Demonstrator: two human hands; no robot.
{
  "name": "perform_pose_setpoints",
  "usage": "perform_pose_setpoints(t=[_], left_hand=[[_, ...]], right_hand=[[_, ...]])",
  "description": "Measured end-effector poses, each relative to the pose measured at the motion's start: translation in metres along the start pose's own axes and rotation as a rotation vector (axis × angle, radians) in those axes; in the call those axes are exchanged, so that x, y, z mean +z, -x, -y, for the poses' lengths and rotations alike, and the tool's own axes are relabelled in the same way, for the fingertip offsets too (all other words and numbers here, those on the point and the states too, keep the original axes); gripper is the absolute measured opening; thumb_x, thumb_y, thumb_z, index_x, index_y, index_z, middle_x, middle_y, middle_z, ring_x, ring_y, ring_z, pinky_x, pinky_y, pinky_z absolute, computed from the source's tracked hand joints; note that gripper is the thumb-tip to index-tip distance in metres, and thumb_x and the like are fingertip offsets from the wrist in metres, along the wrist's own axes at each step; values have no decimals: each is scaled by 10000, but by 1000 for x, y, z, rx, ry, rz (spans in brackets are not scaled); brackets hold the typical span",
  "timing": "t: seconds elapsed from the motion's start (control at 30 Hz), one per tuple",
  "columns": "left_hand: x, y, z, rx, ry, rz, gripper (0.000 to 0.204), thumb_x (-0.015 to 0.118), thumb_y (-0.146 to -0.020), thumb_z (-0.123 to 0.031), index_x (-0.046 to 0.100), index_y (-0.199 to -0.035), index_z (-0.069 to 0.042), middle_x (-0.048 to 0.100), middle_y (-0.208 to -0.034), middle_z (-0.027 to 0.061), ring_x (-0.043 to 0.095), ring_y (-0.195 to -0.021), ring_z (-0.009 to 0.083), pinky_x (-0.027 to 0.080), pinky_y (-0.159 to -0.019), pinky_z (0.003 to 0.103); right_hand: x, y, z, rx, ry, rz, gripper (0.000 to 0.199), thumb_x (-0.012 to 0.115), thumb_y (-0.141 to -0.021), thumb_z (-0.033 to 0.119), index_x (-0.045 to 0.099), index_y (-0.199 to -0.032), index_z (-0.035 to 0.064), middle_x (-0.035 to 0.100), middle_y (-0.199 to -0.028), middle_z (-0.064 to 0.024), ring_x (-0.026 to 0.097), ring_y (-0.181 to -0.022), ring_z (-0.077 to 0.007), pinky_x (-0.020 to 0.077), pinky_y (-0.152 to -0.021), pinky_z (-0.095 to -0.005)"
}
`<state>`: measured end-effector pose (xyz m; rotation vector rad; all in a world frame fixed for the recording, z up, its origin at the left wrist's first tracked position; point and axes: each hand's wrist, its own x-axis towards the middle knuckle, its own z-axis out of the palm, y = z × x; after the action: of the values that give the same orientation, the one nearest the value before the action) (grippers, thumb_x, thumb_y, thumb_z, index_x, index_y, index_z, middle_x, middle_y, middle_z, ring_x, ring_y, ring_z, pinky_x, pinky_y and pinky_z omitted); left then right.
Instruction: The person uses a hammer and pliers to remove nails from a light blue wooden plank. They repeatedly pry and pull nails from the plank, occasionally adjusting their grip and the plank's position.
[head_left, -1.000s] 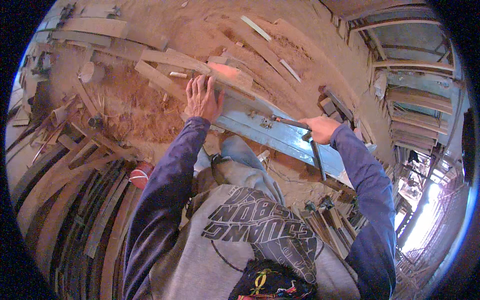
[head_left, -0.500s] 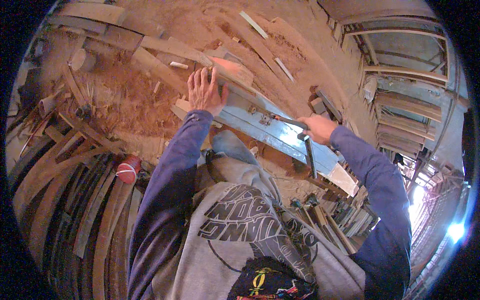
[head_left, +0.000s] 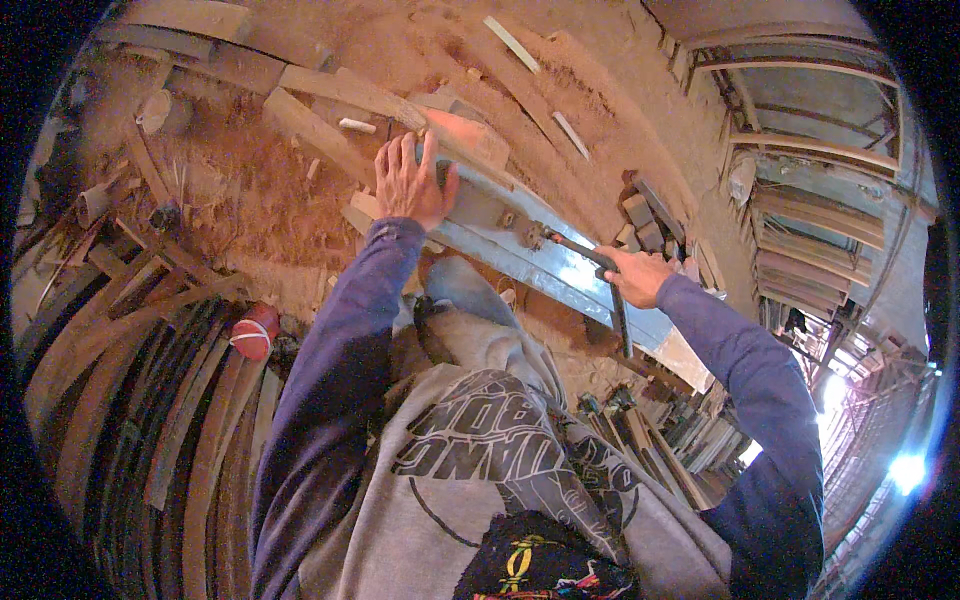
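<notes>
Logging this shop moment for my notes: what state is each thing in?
Left hand: flat, fingers spread, pressing on the wood block.
Wood block: lying on the metal table, under the hand.
Right hand: closed around the lever.
Lever: gripped, angled down from the table.
Metal table: bare, dusty.
Floor: covered in sawdust and offcuts.

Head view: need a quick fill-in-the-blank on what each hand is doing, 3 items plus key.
1. The left hand lies flat, palm down, on a piece of ____.
2. The right hand grips a dark metal ____ that runs to the grey machine table.
3. The floor by the left hand is covered in reddish ____.

Missing words: wood; handle; sawdust
</notes>
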<state>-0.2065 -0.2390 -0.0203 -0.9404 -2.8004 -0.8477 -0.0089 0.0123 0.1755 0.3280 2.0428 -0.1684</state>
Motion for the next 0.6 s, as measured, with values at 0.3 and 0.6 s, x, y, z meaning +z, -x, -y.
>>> perform_pose_setpoints(t=[0.3,0.6], left_hand=[[-3,2,2,-8,-28,10,597,623,-860,-405,511,-1329,-53,546,-1242,186,493,-1181,362,347,-1049,503],[-15,2,1,-34,-95,70,603,626,-865,-406,499,-1354,-76,556,-1233,181,502,-1183,364,351,-1050,505]], right_hand=[[58,0,9,186,-265,-66,467,623,-927,332,517,-1249,10,656,-994,-318,637,-942,-480,500,-821,-570],[152,-25,-17,190,-413,-285,407,671,-896,286,551,-1202,45,681,-969,-261,646,-907,-459,511,-801,-542]])
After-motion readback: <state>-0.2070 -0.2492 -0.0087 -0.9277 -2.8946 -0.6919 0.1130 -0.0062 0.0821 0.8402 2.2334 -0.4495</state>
